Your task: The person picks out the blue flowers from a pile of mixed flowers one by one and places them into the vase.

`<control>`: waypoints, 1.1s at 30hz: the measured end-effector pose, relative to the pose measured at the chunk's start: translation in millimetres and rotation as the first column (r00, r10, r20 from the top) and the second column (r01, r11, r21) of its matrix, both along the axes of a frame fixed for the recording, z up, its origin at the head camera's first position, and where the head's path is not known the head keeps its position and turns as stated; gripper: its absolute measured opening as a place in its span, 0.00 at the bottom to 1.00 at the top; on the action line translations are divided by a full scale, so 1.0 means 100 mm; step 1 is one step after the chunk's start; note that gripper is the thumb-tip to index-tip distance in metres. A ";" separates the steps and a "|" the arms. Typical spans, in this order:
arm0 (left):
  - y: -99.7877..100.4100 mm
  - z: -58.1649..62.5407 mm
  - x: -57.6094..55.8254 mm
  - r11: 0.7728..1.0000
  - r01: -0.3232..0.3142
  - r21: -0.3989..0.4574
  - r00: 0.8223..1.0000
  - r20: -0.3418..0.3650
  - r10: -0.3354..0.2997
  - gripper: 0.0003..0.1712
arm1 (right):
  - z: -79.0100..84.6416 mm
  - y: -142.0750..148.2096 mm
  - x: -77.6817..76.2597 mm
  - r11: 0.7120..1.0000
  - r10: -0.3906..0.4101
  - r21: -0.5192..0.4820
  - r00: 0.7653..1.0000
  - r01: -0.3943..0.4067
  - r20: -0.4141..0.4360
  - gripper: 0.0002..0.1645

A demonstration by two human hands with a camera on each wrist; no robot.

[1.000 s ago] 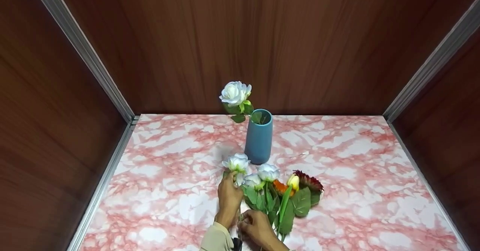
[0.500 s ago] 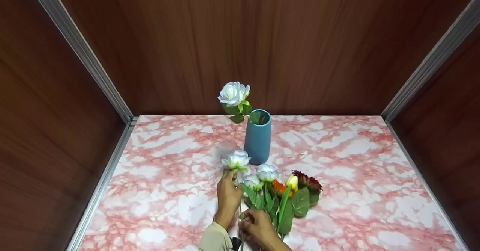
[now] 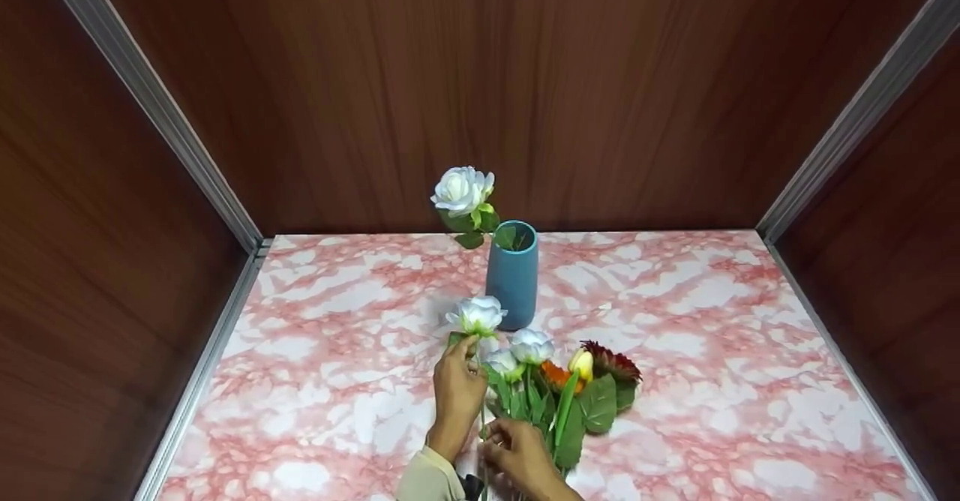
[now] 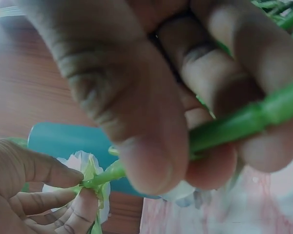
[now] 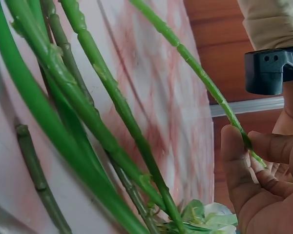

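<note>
Head view: the left hand [image 3: 459, 390] pinches just beneath a white flower [image 3: 478, 315], seemingly to steady its top-heavy bloom; the blue vase [image 3: 513, 283] stands beyond those fingers. Left wrist view: the right hand [image 4: 139, 83] pinches the green stem [image 4: 249, 121] lower down, apparently to brace it. Right wrist view: other stems [image 5: 128, 115] lie apart from that thumb-and-finger pinch.

The place seems to be a small booth or cubicle; whether it stands inside a home, a shop or a workshop, I cannot tell. Dark brown wood-grain panels form a back wall [image 3: 480, 96], a left wall [image 3: 90, 261] and a right wall [image 3: 885, 261], and grey metal strips [image 3: 151, 96] run along their corners. Between these walls lies a worktop [image 3: 337, 411] with pink-and-white marble pattern.
</note>
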State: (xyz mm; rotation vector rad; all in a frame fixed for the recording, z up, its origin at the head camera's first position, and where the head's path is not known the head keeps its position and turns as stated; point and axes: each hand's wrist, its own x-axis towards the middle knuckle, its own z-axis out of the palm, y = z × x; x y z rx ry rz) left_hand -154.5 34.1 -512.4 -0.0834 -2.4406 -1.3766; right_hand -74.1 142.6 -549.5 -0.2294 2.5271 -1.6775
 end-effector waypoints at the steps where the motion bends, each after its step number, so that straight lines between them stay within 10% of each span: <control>1: 0.00 0.01 0.00 1.000 0.004 0.006 1.000 -0.003 -0.004 0.28 | 0.01 0.00 0.00 1.000 -0.001 -0.015 1.000 0.001 0.006 0.06; 33: 0.12 0.26 0.03 1.000 0.014 0.006 0.988 -0.156 -0.013 0.20 | 0.18 0.14 0.08 0.992 -0.010 -0.128 1.000 0.010 0.000 0.09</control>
